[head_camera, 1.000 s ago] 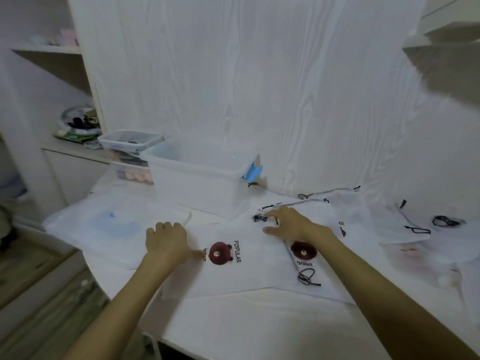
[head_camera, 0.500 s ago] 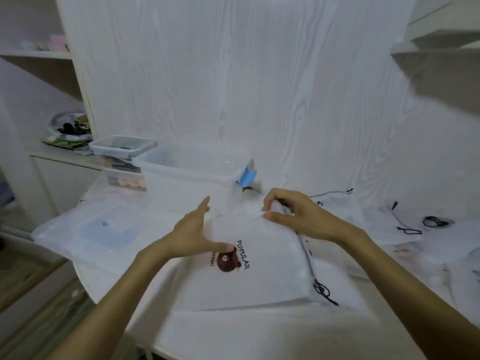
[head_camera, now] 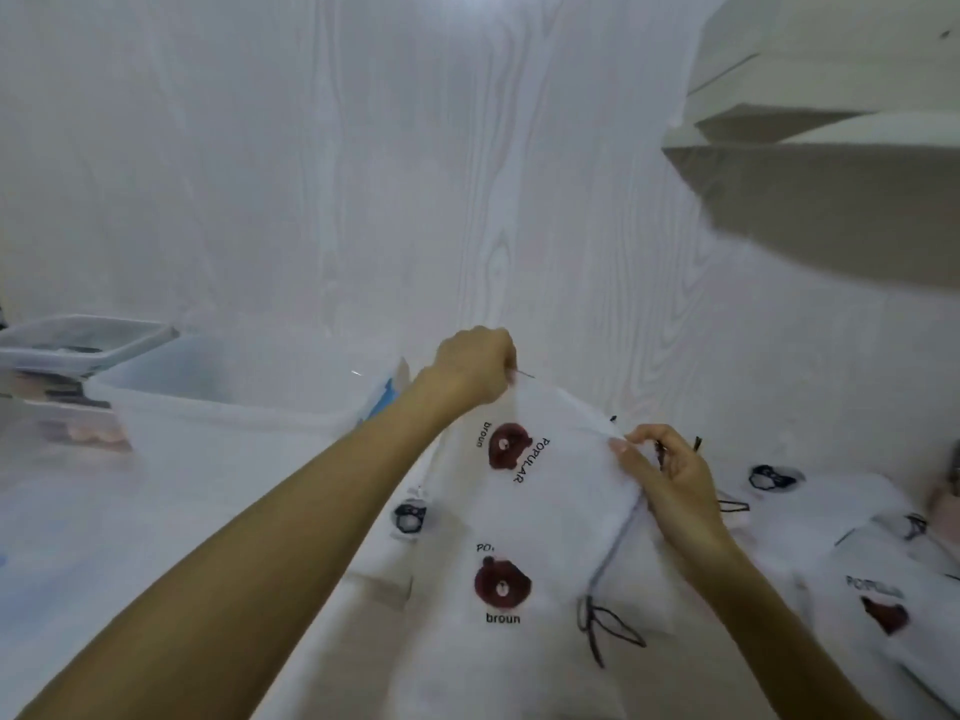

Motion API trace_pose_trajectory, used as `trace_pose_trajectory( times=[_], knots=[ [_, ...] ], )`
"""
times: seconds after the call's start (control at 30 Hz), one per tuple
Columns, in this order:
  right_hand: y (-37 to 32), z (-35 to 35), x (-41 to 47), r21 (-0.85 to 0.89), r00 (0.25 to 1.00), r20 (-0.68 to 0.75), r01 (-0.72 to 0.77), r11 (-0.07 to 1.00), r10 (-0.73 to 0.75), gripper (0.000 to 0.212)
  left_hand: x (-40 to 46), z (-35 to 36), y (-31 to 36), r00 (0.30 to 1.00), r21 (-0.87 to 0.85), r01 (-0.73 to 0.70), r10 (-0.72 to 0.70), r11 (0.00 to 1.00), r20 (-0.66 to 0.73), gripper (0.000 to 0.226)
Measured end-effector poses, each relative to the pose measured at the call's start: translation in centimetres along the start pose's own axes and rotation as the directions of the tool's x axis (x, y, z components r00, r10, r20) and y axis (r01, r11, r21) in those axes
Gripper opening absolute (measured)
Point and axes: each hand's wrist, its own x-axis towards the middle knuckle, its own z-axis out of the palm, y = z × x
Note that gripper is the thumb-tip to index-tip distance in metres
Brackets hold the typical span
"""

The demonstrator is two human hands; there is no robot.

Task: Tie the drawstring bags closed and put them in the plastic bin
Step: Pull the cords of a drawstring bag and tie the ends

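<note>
A white drawstring bag (head_camera: 550,475) printed with a brown bear and "POPULAR" hangs lifted above the table between both hands. My left hand (head_camera: 475,368) grips its upper left corner, raised highest. My right hand (head_camera: 667,478) pinches the opposite edge, lower and to the right, with a black cord by its fingers. A second bear bag (head_camera: 498,610) lies flat beneath, its black drawstring (head_camera: 602,628) looped on the right. The translucent plastic bin (head_camera: 228,392) stands at the left behind my left arm.
Several more white bags (head_camera: 878,589) lie spread over the right side of the white table. A smaller lidded box (head_camera: 78,343) sits behind the bin at far left. A wood-grain wall (head_camera: 363,174) backs the table; a shelf (head_camera: 831,137) juts out at upper right.
Both hands took the bear bag from flat on the table and lifted it; my left hand rose highest. The view shifted up and right.
</note>
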Motion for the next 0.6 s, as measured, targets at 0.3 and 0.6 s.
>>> trace_pose_trajectory(
  times=[0.3, 0.6],
  knots=[
    [9.2, 5.7, 2.5, -0.113, 0.841, -0.54, -0.026, 0.993, -0.039, 0.017, -6.1, 10.3, 0.7, 0.921, -0.407, 0.019, -0.175, 0.913, -0.349, 0.029],
    [7.4, 2.8, 0.1, -0.177, 0.999, 0.045, -0.017, 0.984, 0.025, 0.057, -12.0, 13.8, -2.8, 0.923, -0.504, 0.295, -0.379, 0.812, -0.07, 0.044]
  ],
)
